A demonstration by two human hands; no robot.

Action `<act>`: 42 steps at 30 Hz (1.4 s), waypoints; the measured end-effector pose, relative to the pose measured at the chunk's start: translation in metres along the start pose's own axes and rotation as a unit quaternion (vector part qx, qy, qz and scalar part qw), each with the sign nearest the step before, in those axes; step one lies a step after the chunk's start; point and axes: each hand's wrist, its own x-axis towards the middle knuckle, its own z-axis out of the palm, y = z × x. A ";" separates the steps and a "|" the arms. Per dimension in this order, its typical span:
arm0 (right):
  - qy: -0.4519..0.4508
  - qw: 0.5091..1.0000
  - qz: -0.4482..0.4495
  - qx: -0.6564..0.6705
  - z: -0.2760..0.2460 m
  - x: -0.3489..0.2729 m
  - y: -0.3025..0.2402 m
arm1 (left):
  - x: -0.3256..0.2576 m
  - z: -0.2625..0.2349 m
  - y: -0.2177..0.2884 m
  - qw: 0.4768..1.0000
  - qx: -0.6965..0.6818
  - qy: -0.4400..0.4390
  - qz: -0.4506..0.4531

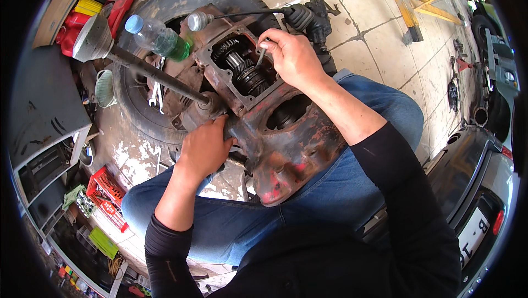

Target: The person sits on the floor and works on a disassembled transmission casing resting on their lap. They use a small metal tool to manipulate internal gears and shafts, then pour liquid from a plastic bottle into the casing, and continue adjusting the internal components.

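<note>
Right hand (294, 56) with small tool (260, 56) in open gearbox (258, 111)

Even, bright daylight, apparently from upper right, where the tiled floor (363, 28) looks palest. Shadows soft; the gearbox housing (275, 133) opening reads dark. Centre sharp. Strong fisheye bending at the rim, black vignette corners; left shelving (44, 171) dim and smeared.

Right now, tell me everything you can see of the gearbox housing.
The gearbox housing is cast metal with worn red paint and rust, resting on a tyre against the person's knees. A rectangular top opening bares steel gears; a second round opening sits lower. A dark shaft projects leftward. The left hand grips its side; the right hand holds a thin tool at the opening.
</note>
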 end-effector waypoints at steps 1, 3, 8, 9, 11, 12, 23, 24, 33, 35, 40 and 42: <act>0.014 0.999 0.001 0.037 0.005 0.001 0.006 | 0.000 0.000 -0.001 1.000 0.001 0.004 0.000; 0.043 0.993 0.004 0.112 0.014 0.003 0.008 | -0.001 -0.001 -0.001 1.000 0.002 0.011 0.001; 0.011 0.997 0.052 0.051 0.010 0.002 0.012 | -0.003 -0.002 -0.002 1.000 0.004 0.012 -0.005; 0.008 0.996 0.054 0.076 0.012 0.001 0.012 | -0.003 -0.002 -0.002 1.000 0.008 0.013 -0.007; 0.003 0.990 0.058 0.128 0.016 0.000 0.011 | -0.004 -0.004 -0.002 1.000 0.013 0.011 -0.010; 0.004 0.995 0.059 0.085 0.016 0.000 0.010 | -0.004 -0.004 -0.002 1.000 0.015 0.010 -0.013; 0.025 0.997 0.057 0.055 0.016 -0.001 0.018 | -0.003 -0.003 0.001 0.998 0.023 -0.045 -0.030; -0.003 0.996 0.075 0.044 0.013 0.001 0.014 | 0.001 -0.007 -0.001 0.998 0.029 -0.050 -0.040; -0.148 0.970 0.150 0.118 0.031 -0.017 0.018 | -0.004 -0.002 -0.009 1.000 0.028 -0.013 -0.001; -0.079 0.992 0.077 -0.057 0.022 -0.012 0.013 | -0.006 -0.002 -0.010 0.999 0.029 -0.013 -0.007; -0.059 0.968 0.154 0.188 0.027 -0.010 0.020 | -0.007 -0.011 -0.013 1.000 0.024 -0.015 -0.011; -0.057 0.994 0.095 0.021 0.027 -0.011 0.027 | -0.008 -0.017 -0.015 1.000 0.020 -0.012 -0.019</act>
